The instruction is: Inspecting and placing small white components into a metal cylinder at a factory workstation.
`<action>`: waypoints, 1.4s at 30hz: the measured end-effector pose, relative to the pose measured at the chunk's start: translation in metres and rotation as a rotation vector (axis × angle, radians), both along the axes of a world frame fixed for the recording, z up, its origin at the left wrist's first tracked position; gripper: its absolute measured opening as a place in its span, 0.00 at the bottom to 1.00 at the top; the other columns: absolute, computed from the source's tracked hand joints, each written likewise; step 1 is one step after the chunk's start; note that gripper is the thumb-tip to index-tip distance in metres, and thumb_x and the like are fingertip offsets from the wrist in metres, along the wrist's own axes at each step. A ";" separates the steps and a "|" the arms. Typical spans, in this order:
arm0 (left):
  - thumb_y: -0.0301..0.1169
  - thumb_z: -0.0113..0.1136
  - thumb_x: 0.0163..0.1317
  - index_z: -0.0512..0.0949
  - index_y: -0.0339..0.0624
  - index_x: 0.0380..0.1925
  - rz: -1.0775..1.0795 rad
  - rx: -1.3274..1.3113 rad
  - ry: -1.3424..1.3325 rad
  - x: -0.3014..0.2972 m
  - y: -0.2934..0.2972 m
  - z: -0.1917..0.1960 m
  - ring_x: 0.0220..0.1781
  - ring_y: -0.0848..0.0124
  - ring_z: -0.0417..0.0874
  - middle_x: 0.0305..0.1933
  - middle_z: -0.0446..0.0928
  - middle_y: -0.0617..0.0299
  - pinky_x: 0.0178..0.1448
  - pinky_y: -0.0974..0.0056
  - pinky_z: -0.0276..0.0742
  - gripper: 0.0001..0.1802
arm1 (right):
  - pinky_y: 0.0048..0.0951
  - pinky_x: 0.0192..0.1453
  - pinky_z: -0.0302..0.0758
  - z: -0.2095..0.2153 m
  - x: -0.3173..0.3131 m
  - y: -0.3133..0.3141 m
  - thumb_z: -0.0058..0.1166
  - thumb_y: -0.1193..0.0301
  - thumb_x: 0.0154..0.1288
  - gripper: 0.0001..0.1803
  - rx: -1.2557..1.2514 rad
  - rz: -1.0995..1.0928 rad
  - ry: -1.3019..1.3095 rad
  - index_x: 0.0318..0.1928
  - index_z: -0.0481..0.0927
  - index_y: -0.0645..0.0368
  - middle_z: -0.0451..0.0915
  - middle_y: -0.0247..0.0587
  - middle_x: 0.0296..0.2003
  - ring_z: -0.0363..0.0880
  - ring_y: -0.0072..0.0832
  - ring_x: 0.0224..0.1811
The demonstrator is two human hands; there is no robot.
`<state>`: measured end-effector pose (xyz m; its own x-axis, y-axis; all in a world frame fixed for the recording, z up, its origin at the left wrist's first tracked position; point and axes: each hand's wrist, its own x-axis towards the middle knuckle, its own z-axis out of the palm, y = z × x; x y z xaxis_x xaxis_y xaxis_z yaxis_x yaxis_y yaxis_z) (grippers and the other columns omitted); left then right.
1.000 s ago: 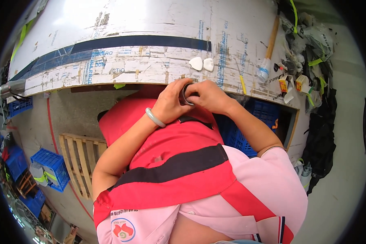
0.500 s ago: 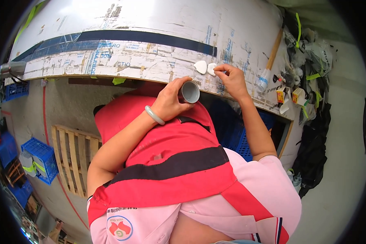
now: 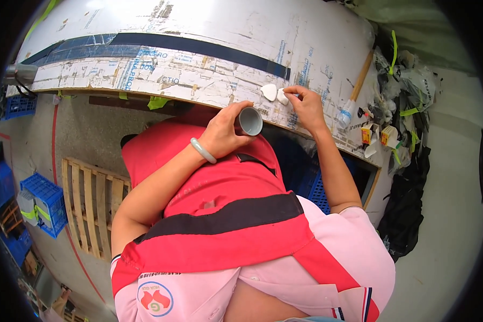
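Note:
My left hand (image 3: 220, 130), with a pale bracelet at the wrist, is closed round a grey cup (image 3: 250, 122) just in front of the table edge. The cup's open mouth faces up toward me, and its inside looks grey. My right hand (image 3: 306, 107) is over the front of the table, thumb and forefinger pinched at the edge of a small white flat piece (image 3: 282, 96). The fingertips partly cover that piece. Close to its left lies another white piece (image 3: 269, 92), rounded and triangular, untouched on the tabletop.
A dark blue strip (image 3: 198, 48) runs along the worn white tabletop (image 3: 225, 21). Right of my hand lie a wooden-handled brush (image 3: 357, 86) and small yellow-and-white boxes (image 3: 370, 134). Plastic bags (image 3: 413, 80) hang at the right. A wooden pallet (image 3: 94, 198) and blue crate (image 3: 44, 201) are at left.
The view has shifted slightly, so the table sits a little differently in the picture. My left hand keeps the cup, and my right hand stays pinched at the same white piece.

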<state>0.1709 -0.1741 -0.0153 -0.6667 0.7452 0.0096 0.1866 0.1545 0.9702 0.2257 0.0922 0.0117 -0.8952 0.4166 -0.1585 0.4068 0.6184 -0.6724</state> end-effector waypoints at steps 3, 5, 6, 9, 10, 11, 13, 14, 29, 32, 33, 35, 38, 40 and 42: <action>0.30 0.77 0.48 0.71 0.42 0.64 -0.001 -0.008 -0.010 0.000 -0.001 0.000 0.65 0.56 0.78 0.61 0.77 0.50 0.69 0.58 0.73 0.41 | 0.22 0.29 0.72 -0.004 -0.003 0.000 0.62 0.72 0.67 0.08 0.013 0.012 0.017 0.44 0.88 0.60 0.84 0.30 0.27 0.74 0.14 0.24; 0.30 0.77 0.48 0.71 0.42 0.64 -0.005 -0.011 -0.013 0.000 -0.001 0.000 0.65 0.56 0.78 0.61 0.77 0.50 0.69 0.58 0.73 0.41 | 0.22 0.29 0.72 -0.007 -0.005 0.001 0.62 0.72 0.67 0.08 0.019 0.013 0.027 0.44 0.88 0.60 0.84 0.30 0.27 0.74 0.14 0.23; 0.30 0.77 0.48 0.71 0.41 0.64 -0.004 -0.011 -0.016 -0.001 -0.001 0.000 0.65 0.56 0.78 0.61 0.77 0.50 0.69 0.58 0.73 0.41 | 0.22 0.29 0.72 -0.008 -0.006 0.002 0.62 0.72 0.67 0.08 0.029 0.025 0.044 0.44 0.88 0.60 0.84 0.30 0.27 0.74 0.15 0.23; 0.30 0.77 0.48 0.71 0.41 0.64 -0.005 -0.009 -0.019 -0.001 -0.001 0.000 0.64 0.56 0.78 0.60 0.77 0.50 0.69 0.58 0.73 0.41 | 0.22 0.29 0.72 -0.010 -0.006 0.003 0.62 0.72 0.68 0.08 0.053 0.036 0.055 0.44 0.88 0.60 0.84 0.31 0.28 0.74 0.15 0.24; 0.30 0.78 0.48 0.71 0.41 0.64 -0.006 -0.006 -0.019 -0.001 -0.001 0.000 0.64 0.56 0.78 0.60 0.77 0.50 0.69 0.58 0.73 0.41 | 0.22 0.30 0.73 -0.010 -0.006 0.004 0.62 0.72 0.68 0.08 0.084 0.062 0.086 0.44 0.88 0.60 0.84 0.31 0.28 0.74 0.15 0.24; 0.30 0.78 0.48 0.71 0.41 0.64 -0.007 -0.006 -0.018 -0.001 -0.001 0.000 0.64 0.56 0.78 0.60 0.77 0.50 0.69 0.58 0.73 0.41 | 0.22 0.30 0.73 -0.010 -0.006 0.004 0.62 0.72 0.68 0.08 0.068 0.037 0.051 0.44 0.88 0.60 0.84 0.31 0.28 0.74 0.15 0.24; 0.30 0.78 0.48 0.71 0.41 0.64 0.001 0.000 -0.001 -0.002 -0.001 0.000 0.64 0.57 0.79 0.60 0.77 0.50 0.69 0.58 0.73 0.41 | 0.34 0.43 0.80 -0.008 -0.007 0.003 0.60 0.67 0.66 0.10 0.074 0.023 0.005 0.44 0.88 0.56 0.88 0.47 0.35 0.88 0.38 0.36; 0.30 0.78 0.48 0.71 0.41 0.64 -0.004 -0.003 -0.002 -0.001 0.000 -0.001 0.64 0.57 0.79 0.60 0.77 0.50 0.69 0.58 0.73 0.41 | 0.34 0.43 0.80 -0.006 -0.007 0.002 0.60 0.67 0.66 0.10 0.074 0.022 0.005 0.44 0.88 0.56 0.88 0.47 0.35 0.88 0.38 0.36; 0.30 0.75 0.45 0.72 0.42 0.62 -0.038 -0.004 0.166 0.005 0.005 -0.002 0.60 0.48 0.78 0.56 0.77 0.49 0.63 0.53 0.76 0.40 | 0.38 0.42 0.80 0.015 0.007 -0.088 0.63 0.73 0.60 0.07 0.272 0.700 -0.144 0.40 0.87 0.56 0.85 0.50 0.36 0.85 0.45 0.37; 0.30 0.75 0.45 0.72 0.41 0.61 -0.094 -0.021 0.086 0.006 0.003 -0.001 0.58 0.47 0.78 0.55 0.77 0.49 0.62 0.52 0.77 0.39 | 0.39 0.42 0.80 0.015 0.008 -0.086 0.61 0.73 0.60 0.07 0.268 0.752 -0.333 0.39 0.87 0.57 0.85 0.52 0.35 0.85 0.46 0.36; 0.30 0.75 0.45 0.72 0.41 0.61 -0.090 -0.006 0.067 0.005 0.003 -0.002 0.58 0.47 0.78 0.55 0.77 0.49 0.62 0.52 0.77 0.39 | 0.37 0.40 0.80 0.019 0.009 -0.084 0.62 0.73 0.61 0.07 0.098 0.683 -0.267 0.39 0.87 0.57 0.85 0.49 0.33 0.85 0.42 0.34; 0.30 0.75 0.45 0.72 0.40 0.61 -0.077 0.013 0.043 0.005 0.005 -0.004 0.58 0.47 0.79 0.55 0.77 0.48 0.62 0.52 0.77 0.39 | 0.34 0.39 0.79 0.028 0.010 -0.077 0.62 0.73 0.61 0.07 -0.066 0.618 -0.208 0.39 0.87 0.58 0.86 0.46 0.31 0.86 0.37 0.32; 0.30 0.76 0.45 0.71 0.39 0.62 -0.048 0.014 -0.025 0.004 0.005 -0.008 0.59 0.47 0.79 0.56 0.77 0.47 0.64 0.53 0.76 0.40 | 0.19 0.34 0.72 0.041 0.006 -0.058 0.64 0.73 0.64 0.07 -0.350 0.355 -0.138 0.41 0.87 0.62 0.82 0.27 0.27 0.75 0.13 0.30; 0.31 0.76 0.46 0.71 0.39 0.63 -0.022 -0.001 -0.002 0.005 0.005 -0.009 0.61 0.48 0.79 0.58 0.77 0.46 0.65 0.54 0.76 0.41 | 0.19 0.34 0.72 0.040 -0.002 -0.046 0.64 0.73 0.64 0.06 -0.299 0.260 -0.156 0.40 0.87 0.62 0.83 0.28 0.28 0.76 0.14 0.31; 0.31 0.76 0.46 0.71 0.39 0.63 -0.026 0.003 -0.004 0.005 0.004 -0.009 0.62 0.48 0.79 0.59 0.77 0.46 0.66 0.55 0.76 0.41 | 0.21 0.37 0.73 0.031 -0.012 -0.036 0.64 0.73 0.65 0.06 -0.216 0.197 0.002 0.40 0.88 0.62 0.85 0.32 0.30 0.77 0.16 0.32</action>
